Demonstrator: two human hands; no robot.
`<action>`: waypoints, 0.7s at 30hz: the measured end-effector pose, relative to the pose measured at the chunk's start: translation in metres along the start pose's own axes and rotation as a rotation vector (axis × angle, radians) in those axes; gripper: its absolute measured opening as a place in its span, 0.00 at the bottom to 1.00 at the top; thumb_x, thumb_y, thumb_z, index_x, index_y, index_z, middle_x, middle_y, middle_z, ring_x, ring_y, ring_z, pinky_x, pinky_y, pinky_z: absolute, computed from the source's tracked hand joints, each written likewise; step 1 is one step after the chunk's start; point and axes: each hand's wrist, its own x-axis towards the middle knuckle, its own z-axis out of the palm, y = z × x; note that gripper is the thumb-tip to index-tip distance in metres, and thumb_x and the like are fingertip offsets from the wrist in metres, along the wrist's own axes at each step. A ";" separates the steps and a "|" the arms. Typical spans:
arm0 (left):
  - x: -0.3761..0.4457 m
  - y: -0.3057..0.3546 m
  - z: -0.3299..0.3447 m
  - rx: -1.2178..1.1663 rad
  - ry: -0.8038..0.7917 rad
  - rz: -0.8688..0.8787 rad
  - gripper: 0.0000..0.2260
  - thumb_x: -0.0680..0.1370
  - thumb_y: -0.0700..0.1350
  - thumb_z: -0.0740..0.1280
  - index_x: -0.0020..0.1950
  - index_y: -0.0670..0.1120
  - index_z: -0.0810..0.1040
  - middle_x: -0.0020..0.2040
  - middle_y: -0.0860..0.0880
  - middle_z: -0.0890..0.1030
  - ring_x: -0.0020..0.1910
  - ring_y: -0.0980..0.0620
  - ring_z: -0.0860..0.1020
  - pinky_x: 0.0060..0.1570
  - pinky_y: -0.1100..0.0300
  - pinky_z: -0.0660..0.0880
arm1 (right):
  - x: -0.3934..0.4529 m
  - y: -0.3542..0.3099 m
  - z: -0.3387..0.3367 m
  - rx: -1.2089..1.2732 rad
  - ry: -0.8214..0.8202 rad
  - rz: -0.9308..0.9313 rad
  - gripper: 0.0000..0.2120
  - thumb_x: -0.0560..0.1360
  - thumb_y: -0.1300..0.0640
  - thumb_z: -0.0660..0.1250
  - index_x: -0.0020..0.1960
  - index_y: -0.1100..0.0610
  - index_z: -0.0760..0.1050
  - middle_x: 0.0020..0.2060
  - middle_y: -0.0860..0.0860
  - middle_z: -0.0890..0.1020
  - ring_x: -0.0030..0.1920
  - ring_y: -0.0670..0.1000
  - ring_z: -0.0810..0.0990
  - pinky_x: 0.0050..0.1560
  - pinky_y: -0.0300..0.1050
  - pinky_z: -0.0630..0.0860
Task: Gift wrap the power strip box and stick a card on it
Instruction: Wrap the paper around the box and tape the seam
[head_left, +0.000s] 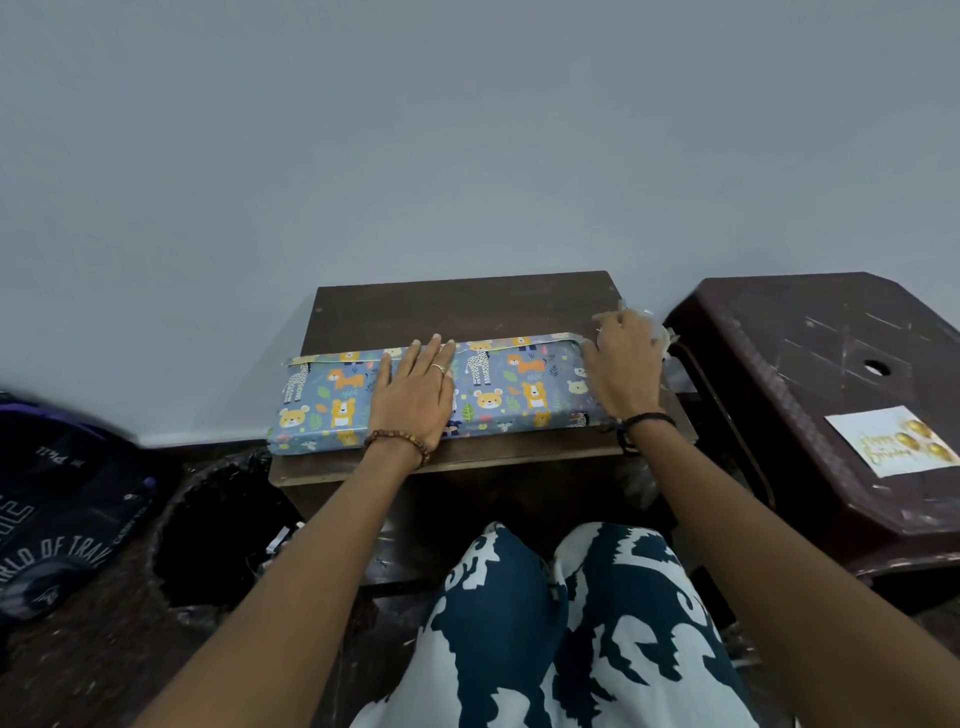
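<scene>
The left hand (415, 397) lies flat, fingers spread, on the wrapped box (332, 400); the right hand's (626, 366) grip cannot be told.

**Materials and finishes**

The box (436, 397) is covered in smooth, faintly glossy printed paper. The small table (467, 304) is seen as dark, matt, worn wood. The stool (810, 332) is moulded brown plastic, scratched and dull. The card (891, 441) is glossy paper with metallic gold print. Wooden beads are worn at the left wrist.
</scene>
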 end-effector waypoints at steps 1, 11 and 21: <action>0.000 0.000 0.000 0.002 0.003 0.000 0.21 0.83 0.48 0.45 0.76 0.52 0.49 0.77 0.53 0.52 0.76 0.53 0.49 0.75 0.50 0.45 | 0.005 0.005 0.000 -0.002 0.014 0.034 0.14 0.78 0.58 0.58 0.62 0.59 0.72 0.59 0.57 0.73 0.62 0.58 0.69 0.61 0.53 0.63; 0.001 -0.001 0.002 0.007 0.026 -0.007 0.21 0.83 0.48 0.45 0.77 0.52 0.48 0.77 0.54 0.51 0.76 0.53 0.48 0.75 0.51 0.44 | 0.032 0.013 0.007 -0.190 -0.051 0.007 0.09 0.78 0.62 0.59 0.55 0.63 0.75 0.56 0.58 0.75 0.53 0.59 0.76 0.38 0.45 0.64; -0.001 0.000 0.001 -0.008 0.069 -0.013 0.21 0.82 0.48 0.48 0.76 0.52 0.53 0.77 0.48 0.53 0.76 0.51 0.52 0.75 0.51 0.46 | 0.024 0.012 0.015 -0.419 -0.133 -0.269 0.09 0.77 0.68 0.56 0.54 0.65 0.73 0.54 0.59 0.75 0.54 0.56 0.74 0.38 0.42 0.65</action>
